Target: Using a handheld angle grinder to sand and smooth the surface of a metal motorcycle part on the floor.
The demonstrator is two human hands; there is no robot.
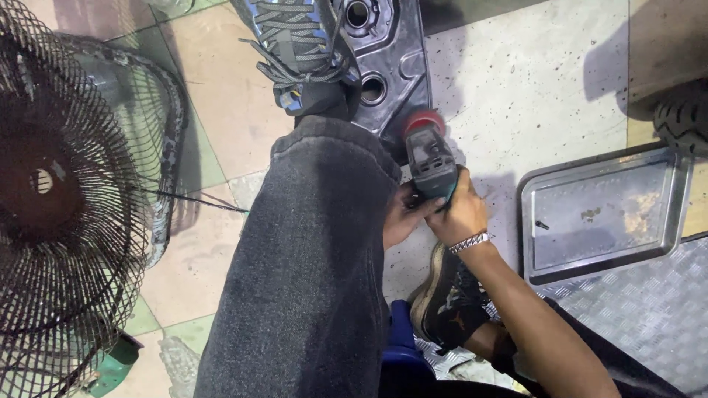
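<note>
Small dark-green handheld power polisher w/ red round pad sits pad-down on near edge of the glossy black moulded panel on the floor, far centre. Panel looks shiny already; how much is left I can't tell. Right hand wrapped tight round tool body, wrist bent down. Left hand half hidden behind grey trouser leg, fingers curled at tool's base, grip unclear.
</note>
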